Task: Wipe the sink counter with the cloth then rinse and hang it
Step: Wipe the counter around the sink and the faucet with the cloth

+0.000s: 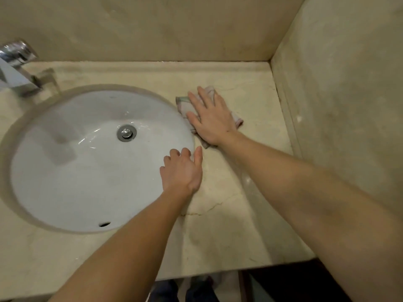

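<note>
Fingers [204,99] of the right hand [212,120] are spreading flat, pressing the cloth [182,103] onto the counter [250,101] at the sink's [87,171] three o'clock rim — broad contact for wiping. The left hand [182,171], loosely open and holding nothing, is bracing at four o'clock — likely for balance.

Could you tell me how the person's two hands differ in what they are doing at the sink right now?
The right hand lies flat, fingers spread, pressing the cloth onto the counter; the left hand holds nothing. The right hand sits beyond the basin's right edge, nearer the back wall, whereas the left hand rests on that rim, fingers curled over it, nearer the person. Both are bare, palm down.
</note>
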